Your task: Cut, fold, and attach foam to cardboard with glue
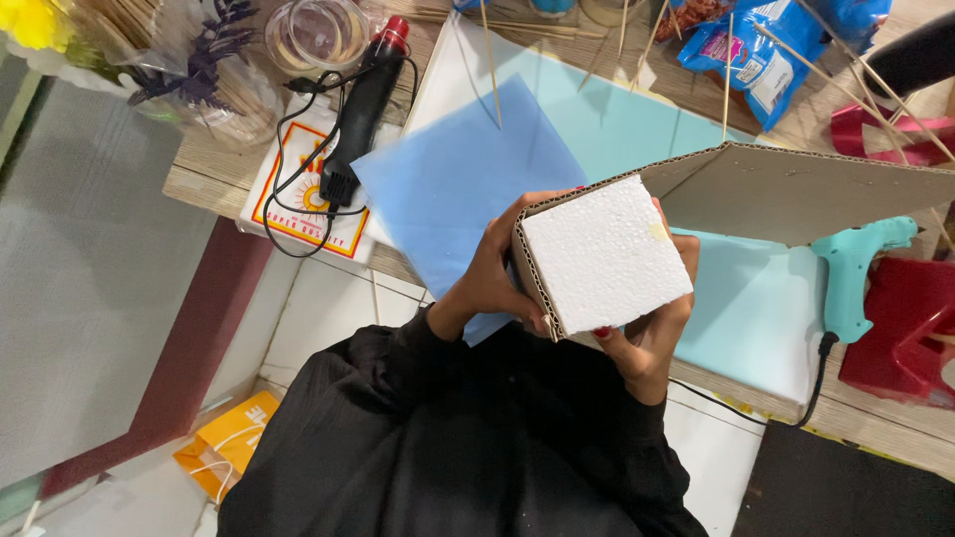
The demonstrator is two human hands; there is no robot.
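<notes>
Item: foam block (607, 254), white, cube-like, held up above the counter (214, 169) edge, close to the camera.

Wrapping: cardboard strip (796, 189), corrugated, already folded against the block's left side and along its top edge. The long remainder stands out to the right, free and unbent. The near foam face and the right side are bare, so the wrap looks to be partly done, with most of the sides left.

Left hand (492, 278): grip closed around the cardboard-covered left side, pressing it to the foam.

Right hand (647, 333): under and behind the block, fingers curled over its lower right corner, clamped on the foam.

Nearby, on the counter:
- blue sheets (458, 179), overlapping, beneath the work.
- glue gun (851, 273), teal, lying to the right, untouched.
- heat tool (363, 104), black with red tip, resting on a printed box (298, 204).
- skewers (492, 60), scattered.
- snack bag (761, 60), blue.
</notes>
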